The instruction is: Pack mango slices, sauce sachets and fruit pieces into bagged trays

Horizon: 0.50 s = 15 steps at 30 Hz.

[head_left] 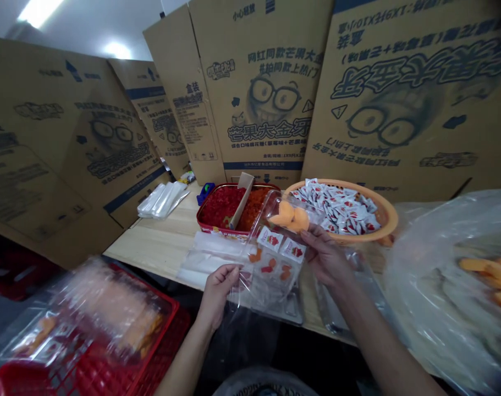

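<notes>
Flattened corrugated cardboard cartons (pixel 254 93), printed with blue lettering and bespectacled cartoon faces: standing behind the table. Pale wooden table (pixel 151 245): long, running away to the left. Large clear plastic bag (pixel 448 286): at right, holding orange strips. Red plastic crate (pixel 89 363): lower left, holding clear-wrapped packs. Round orange basin (pixel 341 212): filled with red-and-white sachets. Red rectangular tin (pixel 221 212): divided by a cardboard strip, holding red and orange pieces. Clear plastic clamshell tray (pixel 270 275): lifted over the table, long axis running away from the person towards the basin, holding orange pieces and sachets. Left hand (pixel 219 291): clenched on the tray's near left edge. Right hand (pixel 322 256): grasping its right edge, nearer the basin.
</notes>
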Motion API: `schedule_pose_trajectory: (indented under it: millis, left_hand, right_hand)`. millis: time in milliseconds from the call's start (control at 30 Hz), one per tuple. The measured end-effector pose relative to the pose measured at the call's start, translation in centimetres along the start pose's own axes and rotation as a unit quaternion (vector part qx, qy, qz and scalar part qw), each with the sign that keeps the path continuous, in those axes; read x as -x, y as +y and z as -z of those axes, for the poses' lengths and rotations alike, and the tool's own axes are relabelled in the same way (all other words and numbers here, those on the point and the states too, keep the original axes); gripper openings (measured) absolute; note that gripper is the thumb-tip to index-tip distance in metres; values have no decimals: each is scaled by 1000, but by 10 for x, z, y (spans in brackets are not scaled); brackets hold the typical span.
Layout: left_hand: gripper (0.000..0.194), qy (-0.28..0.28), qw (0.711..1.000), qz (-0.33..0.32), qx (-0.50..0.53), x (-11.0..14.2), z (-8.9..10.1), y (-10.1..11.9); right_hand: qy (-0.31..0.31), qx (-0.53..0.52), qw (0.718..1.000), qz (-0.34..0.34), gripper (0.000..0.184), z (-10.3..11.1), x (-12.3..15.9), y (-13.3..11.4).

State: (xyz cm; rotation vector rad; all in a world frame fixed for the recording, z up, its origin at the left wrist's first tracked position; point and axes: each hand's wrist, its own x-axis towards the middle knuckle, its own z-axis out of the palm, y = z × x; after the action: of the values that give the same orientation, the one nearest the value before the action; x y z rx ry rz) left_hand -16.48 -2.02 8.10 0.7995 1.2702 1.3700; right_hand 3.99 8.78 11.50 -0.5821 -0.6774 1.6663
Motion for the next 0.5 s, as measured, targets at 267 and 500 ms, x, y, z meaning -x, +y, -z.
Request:
schedule_pose_trajectory:
  millis: [267, 500]
  left_hand:
    - [25, -39, 996, 41, 70, -4, -4, 8]
    - [23, -21, 985, 47, 165, -5, -9, 12]
  right_hand:
    - [-48, 83, 993, -70, 33, -11, 8, 18]
    - [-78, 183, 980, 14, 78, -16, 12, 35]
